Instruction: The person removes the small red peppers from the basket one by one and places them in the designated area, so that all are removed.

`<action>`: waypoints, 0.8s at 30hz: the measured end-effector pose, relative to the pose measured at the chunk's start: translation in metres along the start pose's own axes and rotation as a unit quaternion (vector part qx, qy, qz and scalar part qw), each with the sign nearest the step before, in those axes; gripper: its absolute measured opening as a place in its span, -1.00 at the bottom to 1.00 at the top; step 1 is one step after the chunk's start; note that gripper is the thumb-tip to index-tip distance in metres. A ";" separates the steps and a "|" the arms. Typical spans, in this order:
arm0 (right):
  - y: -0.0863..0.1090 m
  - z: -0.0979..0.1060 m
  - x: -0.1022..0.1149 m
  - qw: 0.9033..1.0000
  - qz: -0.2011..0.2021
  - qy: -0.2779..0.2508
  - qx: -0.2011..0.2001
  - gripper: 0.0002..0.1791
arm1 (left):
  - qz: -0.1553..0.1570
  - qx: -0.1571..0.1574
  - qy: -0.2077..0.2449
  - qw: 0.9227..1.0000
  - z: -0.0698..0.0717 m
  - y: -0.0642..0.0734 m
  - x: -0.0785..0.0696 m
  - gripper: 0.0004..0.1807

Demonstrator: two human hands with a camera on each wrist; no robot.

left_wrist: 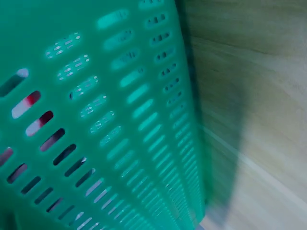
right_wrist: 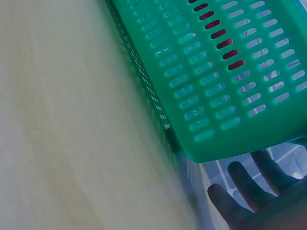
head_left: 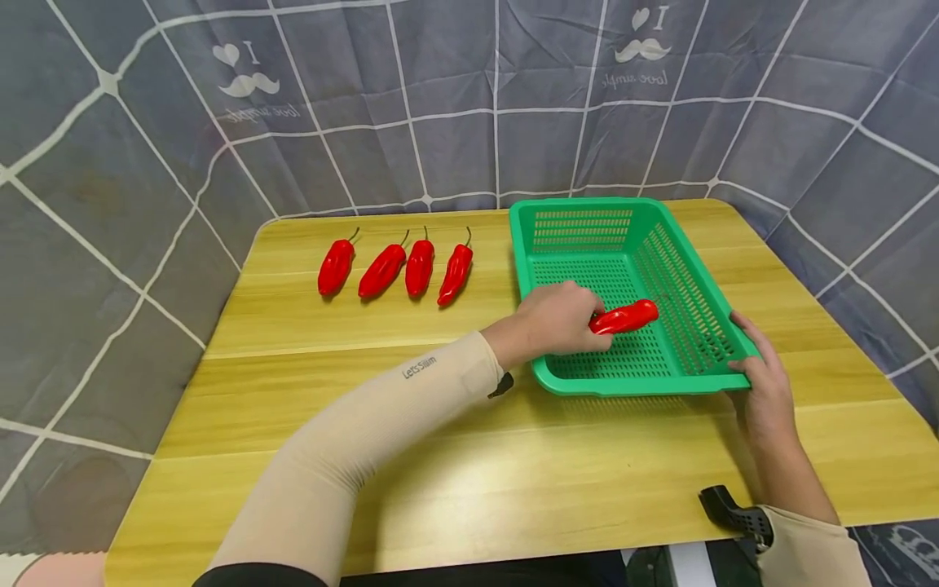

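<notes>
My left hand (head_left: 561, 318) reaches over the near left rim of a green plastic basket (head_left: 631, 386) and grips a red pepper (head_left: 627, 316). The pepper lies sideways, its free end pointing right above the slotted floor; its other end is hidden in the hand. At the basket's near right corner, my right hand (head_left: 769, 383) holds the rim, thumb over the top and fingers along the outside. The right wrist view shows those fingers (right_wrist: 244, 184) below the basket corner. Red shows through slots of the basket wall (left_wrist: 139, 108) in the left wrist view.
Several red peppers with dark stems, one of them a slim pepper (head_left: 456, 275), lie in a row on the wooden table (head_left: 411, 367), left of the basket. Grey checked cloth (head_left: 455, 90) hangs behind the table and along its sides.
</notes>
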State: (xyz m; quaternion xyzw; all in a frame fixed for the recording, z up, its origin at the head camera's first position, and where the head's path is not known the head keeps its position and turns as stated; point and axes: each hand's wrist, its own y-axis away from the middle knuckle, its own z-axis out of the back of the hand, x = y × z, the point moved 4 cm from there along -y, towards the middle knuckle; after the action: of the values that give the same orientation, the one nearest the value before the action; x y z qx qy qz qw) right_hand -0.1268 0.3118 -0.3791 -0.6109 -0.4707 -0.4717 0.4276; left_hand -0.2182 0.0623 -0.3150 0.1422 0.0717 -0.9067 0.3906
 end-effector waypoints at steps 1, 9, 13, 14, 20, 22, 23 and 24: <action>0.000 0.000 -0.001 1.000 -0.001 0.003 -0.002 -0.30 | -0.005 -0.019 0.011 1.000 0.001 0.001 0.001 -0.80; -0.001 0.000 -0.003 1.000 -0.004 -0.006 -0.001 -0.29 | -0.019 -0.131 0.117 0.984 0.021 0.012 0.013 -0.62; -0.001 -0.001 -0.004 1.000 -0.002 -0.016 -0.004 -0.29 | 0.001 -0.172 0.156 0.973 0.032 0.021 0.026 -0.58; -0.001 -0.001 -0.004 1.000 -0.001 -0.016 -0.004 -0.29 | 0.007 -0.186 0.162 0.969 0.034 0.023 0.031 -0.58; -0.002 0.001 -0.005 1.000 -0.005 -0.001 -0.007 -0.29 | 0.036 -0.268 0.184 0.945 0.049 0.040 0.061 -0.62; -0.002 0.002 -0.004 1.000 -0.007 0.003 -0.010 -0.29 | 0.048 -0.276 0.179 0.943 0.052 0.045 0.070 -0.62; -0.003 0.003 -0.003 1.000 -0.008 0.006 -0.011 -0.29 | 0.056 -0.278 0.177 0.942 0.053 0.048 0.075 -0.61; -0.003 0.003 -0.002 1.000 -0.007 0.009 -0.013 -0.29 | 0.066 -0.279 0.175 0.942 0.054 0.051 0.081 -0.61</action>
State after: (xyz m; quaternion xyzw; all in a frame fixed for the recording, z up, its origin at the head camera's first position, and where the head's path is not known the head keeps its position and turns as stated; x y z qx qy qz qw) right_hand -0.1298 0.3152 -0.3814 -0.6085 -0.4650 -0.4867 0.4203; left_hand -0.2451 -0.0411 -0.2897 0.1881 0.3795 -0.7831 0.4553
